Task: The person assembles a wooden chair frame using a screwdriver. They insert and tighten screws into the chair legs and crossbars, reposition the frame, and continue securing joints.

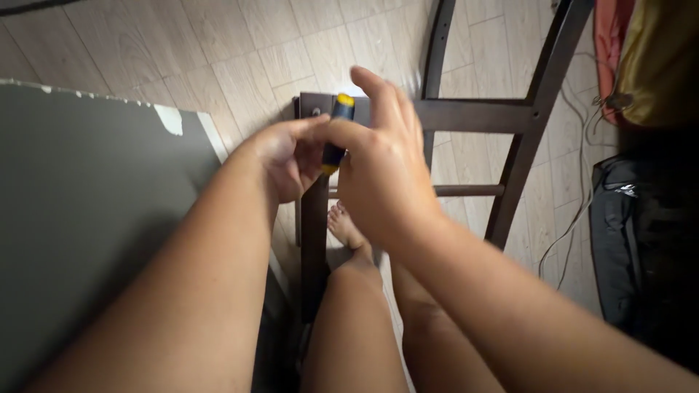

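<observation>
— So, where is the screwdriver (336, 135) right now?

— Just above the middle of the frame, between my two hands. Its dark handle with yellow ends stands nearly upright, tipped a little to the right at the top, and its long axis points down toward the dark wooden frame (473, 115). I cannot see the shaft or tip; my hands hide them.

— What is each hand doing?

— My right hand (382, 171) is curled round the handle from the right, thumb and fingers pinching it, index finger raised above. My left hand (285, 159) is cupped against it from the left, fingertips touching the handle near its top. Both are closed on it; the right has the fuller grip, I judge.

— And around you?

— The frame's crossbar runs right from the handle's top, with a thinner rung lower down. A grey board (95, 211) fills the left of the frame. My bare foot (346, 227) rests on the pale wooden floor (247, 51) below the hands. At the right edge lies a black bag (641, 240), shut as far as I can tell, contents unseen, with a white cable (579, 196) beside it.
</observation>
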